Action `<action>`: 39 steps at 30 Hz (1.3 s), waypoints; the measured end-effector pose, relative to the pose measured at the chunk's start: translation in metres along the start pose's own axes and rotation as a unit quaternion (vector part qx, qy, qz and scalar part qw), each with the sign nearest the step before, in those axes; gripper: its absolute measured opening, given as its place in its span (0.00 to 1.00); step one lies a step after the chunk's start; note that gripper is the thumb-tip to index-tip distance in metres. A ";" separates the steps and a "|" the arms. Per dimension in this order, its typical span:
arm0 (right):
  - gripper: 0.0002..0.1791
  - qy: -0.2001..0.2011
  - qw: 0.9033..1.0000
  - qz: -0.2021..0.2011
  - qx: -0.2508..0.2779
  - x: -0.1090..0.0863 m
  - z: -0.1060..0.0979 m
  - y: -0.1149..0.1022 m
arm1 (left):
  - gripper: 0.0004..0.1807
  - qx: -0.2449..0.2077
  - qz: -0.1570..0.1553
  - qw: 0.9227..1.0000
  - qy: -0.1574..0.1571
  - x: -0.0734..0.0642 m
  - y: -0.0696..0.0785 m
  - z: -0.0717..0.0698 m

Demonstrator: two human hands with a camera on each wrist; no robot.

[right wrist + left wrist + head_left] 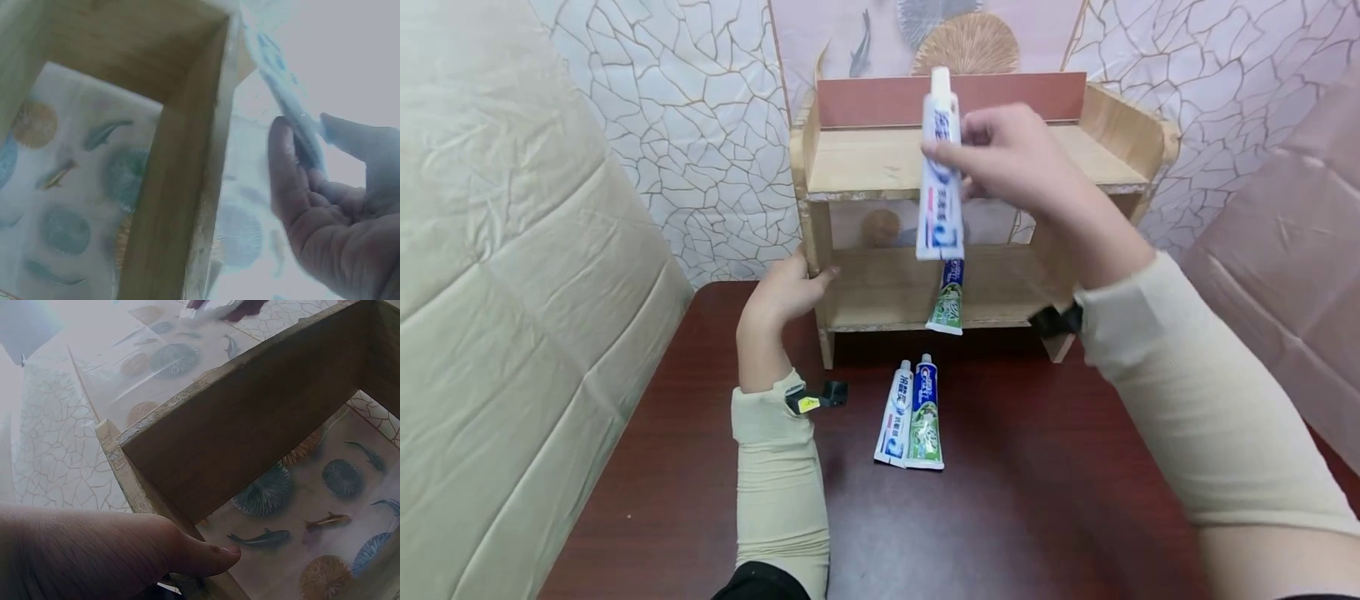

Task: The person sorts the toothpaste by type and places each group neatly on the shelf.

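Note:
My right hand [1011, 158] pinches a white toothpaste tube [940, 208] between thumb and fingers, cap up, in front of the upper shelf of a small wooden rack [868, 162]. In the right wrist view, the same tube [284, 81] appears edge-on beside the rack's board. My left hand [782, 292] grips the rack's left upright; its thumb [209, 557] lies along the inner side in the left wrist view, and its other fingers are mostly hidden. A blue-and-green toothpaste tube [949, 304] lies on the lower shelf, jutting past the front edge.
On the dark red table [1000, 500], another white toothpaste tube [895, 421] and a blue-and-green one [927, 417] lie side by side before the rack. A patterned wall covering [700, 125] stands behind, with padded panels [512, 292] at both sides.

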State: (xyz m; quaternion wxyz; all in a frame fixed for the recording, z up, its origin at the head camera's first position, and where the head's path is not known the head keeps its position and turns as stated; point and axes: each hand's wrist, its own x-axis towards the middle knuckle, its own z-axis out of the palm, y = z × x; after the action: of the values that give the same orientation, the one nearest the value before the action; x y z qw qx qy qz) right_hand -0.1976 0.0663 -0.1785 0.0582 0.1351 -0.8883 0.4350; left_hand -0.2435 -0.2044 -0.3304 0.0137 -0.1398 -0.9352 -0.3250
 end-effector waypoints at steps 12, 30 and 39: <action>0.19 0.027 0.986 0.140 0.089 0.093 0.008 0.016 | 0.32 -0.008 -0.001 1.000 0.001 0.002 0.001 0.007; 0.29 0.131 0.956 0.071 -0.254 0.099 0.024 0.029 | 0.30 -0.018 -0.010 1.000 0.005 0.000 -0.003 0.006; 0.15 0.225 0.963 -0.123 -0.080 0.035 0.044 0.035 | 0.32 -0.012 -0.005 1.000 0.012 0.000 -0.001 0.003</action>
State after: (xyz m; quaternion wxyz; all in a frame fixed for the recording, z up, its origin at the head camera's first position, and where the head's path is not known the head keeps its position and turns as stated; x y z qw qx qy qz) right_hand -0.2409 0.0454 -0.2247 0.3201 0.1373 -0.8607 0.3713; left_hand -0.2433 -0.2034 -0.3340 0.0220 -0.1313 -0.9317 -0.3380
